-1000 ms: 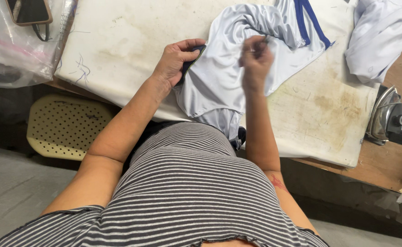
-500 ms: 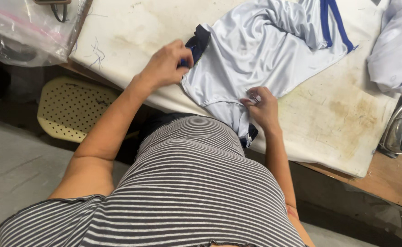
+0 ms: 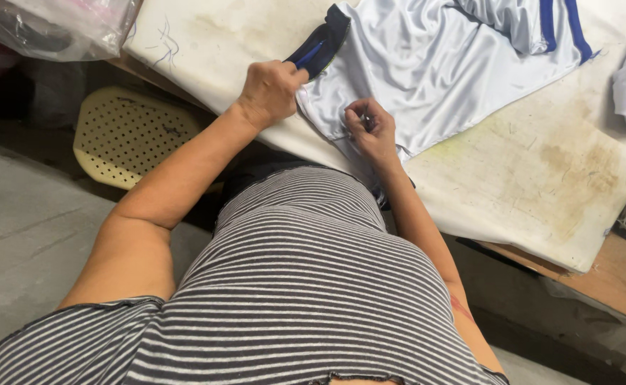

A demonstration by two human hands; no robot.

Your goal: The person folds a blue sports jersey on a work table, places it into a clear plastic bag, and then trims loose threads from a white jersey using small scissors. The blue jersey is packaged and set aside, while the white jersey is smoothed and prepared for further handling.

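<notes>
While the left hand (image 3: 270, 91) pinches the dark navy collar (image 3: 320, 44) at upper centre, closed tight to anchor it, the right hand (image 3: 371, 132) curls shut on the hem of the shiny pale-grey satin garment (image 3: 427, 71), keeping it taut across the stained white padded tabletop (image 3: 541, 178).

I see a short-sleeved top (image 3: 306, 285) with thin black-and-white horizontal stripes, dark stitched sleeve hems, and both forearms bare.
</notes>
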